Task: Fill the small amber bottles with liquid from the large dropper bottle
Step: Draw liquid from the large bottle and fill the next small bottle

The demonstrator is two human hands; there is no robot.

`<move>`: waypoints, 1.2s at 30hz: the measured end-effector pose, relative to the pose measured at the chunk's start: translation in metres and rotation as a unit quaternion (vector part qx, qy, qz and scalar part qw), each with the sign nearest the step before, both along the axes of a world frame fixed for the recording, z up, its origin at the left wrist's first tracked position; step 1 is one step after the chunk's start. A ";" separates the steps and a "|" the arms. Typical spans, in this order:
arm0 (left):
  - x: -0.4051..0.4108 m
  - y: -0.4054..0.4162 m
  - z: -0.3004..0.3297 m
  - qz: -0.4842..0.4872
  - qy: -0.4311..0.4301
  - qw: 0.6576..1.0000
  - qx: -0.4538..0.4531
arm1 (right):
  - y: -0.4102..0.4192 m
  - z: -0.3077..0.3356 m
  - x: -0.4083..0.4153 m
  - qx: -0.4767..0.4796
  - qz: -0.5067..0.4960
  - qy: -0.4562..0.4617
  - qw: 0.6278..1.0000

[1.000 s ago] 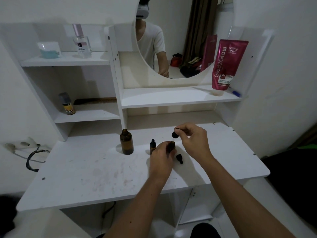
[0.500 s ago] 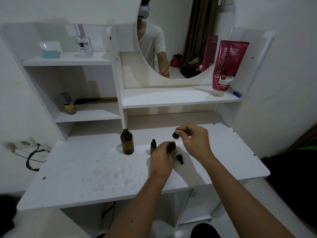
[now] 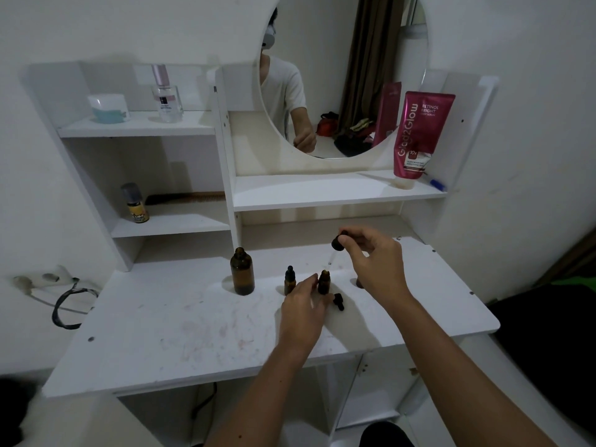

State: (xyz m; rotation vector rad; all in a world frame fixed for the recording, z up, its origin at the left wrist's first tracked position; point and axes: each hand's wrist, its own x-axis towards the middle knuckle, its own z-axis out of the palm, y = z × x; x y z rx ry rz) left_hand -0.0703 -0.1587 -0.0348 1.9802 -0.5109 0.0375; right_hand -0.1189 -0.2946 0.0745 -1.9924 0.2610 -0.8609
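Mid-frame, the right hand point(image 3: 374, 262) pinches the dropper point(image 3: 336, 245) above an uncapped small bottle point(image 3: 323, 281) that the left hand point(image 3: 303, 304) steadies, apparently gripping it; a capped one point(image 3: 289, 280) and the open large bottle point(image 3: 242, 271) stand left; filling is unfinished

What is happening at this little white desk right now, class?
A person is decanting liquid. The right hand pinches a dropper above an open small amber bottle, which the left hand steadies on the desk. The large amber bottle stands uncapped to the left, a capped small bottle sits between them, and a loose black cap lies beside the open one.
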 end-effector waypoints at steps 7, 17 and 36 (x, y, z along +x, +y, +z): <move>-0.006 0.046 0.000 0.020 0.067 0.996 -0.058 | 0.022 0.012 0.004 0.019 0.018 -0.019 1.000; 0.027 0.120 0.013 0.143 0.046 0.985 -0.080 | 0.089 0.032 0.044 0.083 0.102 -0.064 0.989; 0.073 0.118 0.005 0.120 0.062 0.987 -0.084 | 0.112 0.022 0.096 0.011 0.144 0.000 0.990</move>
